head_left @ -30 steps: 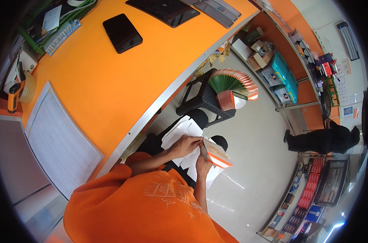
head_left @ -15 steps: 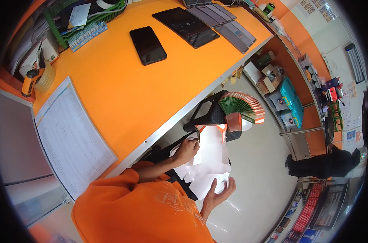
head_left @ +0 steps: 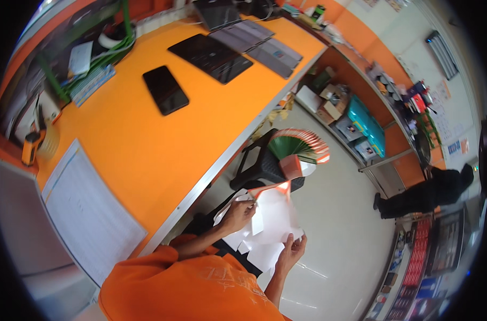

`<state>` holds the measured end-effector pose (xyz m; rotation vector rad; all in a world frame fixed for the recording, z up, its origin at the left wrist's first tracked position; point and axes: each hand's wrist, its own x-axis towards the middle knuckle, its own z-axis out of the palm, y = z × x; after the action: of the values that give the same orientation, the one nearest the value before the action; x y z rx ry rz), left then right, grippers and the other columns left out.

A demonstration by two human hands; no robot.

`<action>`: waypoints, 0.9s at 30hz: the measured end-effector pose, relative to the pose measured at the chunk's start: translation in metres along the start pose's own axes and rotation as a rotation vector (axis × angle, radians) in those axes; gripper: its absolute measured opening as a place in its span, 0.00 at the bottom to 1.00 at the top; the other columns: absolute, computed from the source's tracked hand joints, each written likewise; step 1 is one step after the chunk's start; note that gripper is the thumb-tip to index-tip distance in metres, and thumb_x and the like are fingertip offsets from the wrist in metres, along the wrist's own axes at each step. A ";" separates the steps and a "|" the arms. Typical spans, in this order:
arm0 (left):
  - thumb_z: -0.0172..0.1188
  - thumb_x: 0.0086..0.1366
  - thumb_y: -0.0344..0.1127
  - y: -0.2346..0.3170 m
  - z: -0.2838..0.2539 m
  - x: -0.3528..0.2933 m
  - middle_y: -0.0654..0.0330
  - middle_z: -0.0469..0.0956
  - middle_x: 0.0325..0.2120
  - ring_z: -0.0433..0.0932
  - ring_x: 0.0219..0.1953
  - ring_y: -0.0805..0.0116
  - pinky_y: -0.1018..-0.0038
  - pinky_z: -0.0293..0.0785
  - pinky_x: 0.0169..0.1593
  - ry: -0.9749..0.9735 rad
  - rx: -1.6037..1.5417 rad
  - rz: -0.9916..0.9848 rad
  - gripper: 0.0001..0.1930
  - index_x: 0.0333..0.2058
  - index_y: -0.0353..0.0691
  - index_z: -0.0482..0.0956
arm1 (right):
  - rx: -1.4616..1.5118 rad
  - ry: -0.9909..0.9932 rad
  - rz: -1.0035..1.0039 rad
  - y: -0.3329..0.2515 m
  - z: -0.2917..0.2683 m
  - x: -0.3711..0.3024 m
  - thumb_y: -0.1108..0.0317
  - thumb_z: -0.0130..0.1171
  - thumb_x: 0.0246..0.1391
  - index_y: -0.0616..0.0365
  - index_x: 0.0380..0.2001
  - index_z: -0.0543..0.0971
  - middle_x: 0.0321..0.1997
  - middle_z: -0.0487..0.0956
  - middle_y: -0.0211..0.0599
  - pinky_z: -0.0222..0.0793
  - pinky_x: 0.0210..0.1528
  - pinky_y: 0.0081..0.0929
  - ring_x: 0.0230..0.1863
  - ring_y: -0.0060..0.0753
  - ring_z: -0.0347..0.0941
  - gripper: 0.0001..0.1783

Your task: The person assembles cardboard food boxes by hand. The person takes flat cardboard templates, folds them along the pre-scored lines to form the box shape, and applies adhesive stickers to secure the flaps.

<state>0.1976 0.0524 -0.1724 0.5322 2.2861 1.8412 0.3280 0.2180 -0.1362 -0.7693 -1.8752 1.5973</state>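
Observation:
A white-faced, partly unfolded carton (head_left: 275, 215) with creased flaps and an orange edge at its far end lies across my lap. My left hand (head_left: 238, 216) is closed on its left edge. My right hand (head_left: 291, 250) pinches a flap at the carton's right side, thumb and fingers together. Just beyond it, a fanned stack of flat orange, white and green cartons (head_left: 296, 143) rests on a black stool (head_left: 263, 167). Parts of the carton's lower flaps are hidden by my hands.
To the left stands an orange table (head_left: 141, 139) bearing a printed sheet (head_left: 91, 208), a black phone (head_left: 165, 90), a tablet (head_left: 210, 58) and several grey flat devices (head_left: 274, 56). A person in black (head_left: 425, 192) is at the far right, near shelves with teal boxes (head_left: 366, 124).
My right hand has come up and closed on the carton's right flap; before, its fingers were apart below it. The view has shifted, so the table and stool appear further left.

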 end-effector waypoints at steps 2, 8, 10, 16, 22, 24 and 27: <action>0.60 0.65 0.30 -0.011 -0.004 -0.001 0.48 0.84 0.31 0.86 0.35 0.59 0.69 0.80 0.39 -0.075 0.061 -0.020 0.12 0.43 0.26 0.78 | -0.051 0.029 -0.060 0.000 0.008 0.002 0.69 0.57 0.64 0.67 0.54 0.72 0.40 0.81 0.40 0.73 0.41 0.25 0.39 0.26 0.76 0.18; 0.45 0.71 0.61 0.013 -0.019 0.014 0.51 0.47 0.72 0.42 0.75 0.65 0.56 0.37 0.73 -0.272 -0.837 -0.172 0.41 0.73 0.46 0.44 | -0.088 0.026 0.103 0.020 -0.003 0.003 0.66 0.58 0.64 0.72 0.42 0.79 0.35 0.82 0.35 0.72 0.39 0.21 0.35 0.23 0.76 0.15; 0.33 0.61 0.80 0.044 -0.034 0.016 0.54 0.36 0.74 0.29 0.75 0.68 0.49 0.21 0.72 -0.346 -1.402 -0.177 0.51 0.73 0.53 0.39 | 0.053 0.042 0.175 0.029 -0.010 0.001 0.66 0.58 0.64 0.73 0.41 0.81 0.35 0.82 0.35 0.70 0.37 0.20 0.34 0.20 0.74 0.16; 0.30 0.60 0.82 0.091 -0.051 0.017 0.51 0.32 0.74 0.25 0.75 0.59 0.44 0.22 0.72 -0.465 -2.005 -0.146 0.48 0.72 0.62 0.45 | -0.149 -0.124 0.243 0.078 -0.037 -0.016 0.65 0.55 0.65 0.72 0.45 0.80 0.33 0.82 0.37 0.71 0.37 0.26 0.34 0.21 0.75 0.17; 0.31 0.60 0.82 0.096 -0.049 0.021 0.51 0.32 0.74 0.23 0.75 0.57 0.41 0.21 0.71 -0.404 -2.039 -0.192 0.48 0.72 0.62 0.44 | -0.488 -0.223 0.296 0.037 -0.020 -0.029 0.68 0.50 0.65 0.73 0.46 0.78 0.31 0.81 0.48 0.74 0.37 0.34 0.34 0.35 0.79 0.16; 0.31 0.60 0.82 0.097 -0.048 0.020 0.51 0.32 0.74 0.22 0.75 0.58 0.42 0.21 0.71 -0.410 -2.057 -0.201 0.48 0.72 0.63 0.43 | -0.666 -0.277 0.375 0.041 -0.020 -0.032 0.71 0.49 0.65 0.74 0.46 0.76 0.33 0.81 0.53 0.75 0.38 0.37 0.35 0.42 0.81 0.15; 0.32 0.63 0.79 0.093 -0.044 0.021 0.52 0.34 0.74 0.26 0.75 0.60 0.46 0.26 0.73 -0.418 -2.001 -0.214 0.46 0.73 0.61 0.42 | -1.140 -0.209 -0.082 0.072 -0.023 -0.039 0.77 0.46 0.61 0.75 0.47 0.74 0.41 0.79 0.63 0.76 0.40 0.43 0.40 0.56 0.80 0.15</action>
<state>0.1797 0.0362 -0.0698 0.1667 -0.2969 2.3438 0.3763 0.2146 -0.2057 -0.9319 -2.9031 0.4276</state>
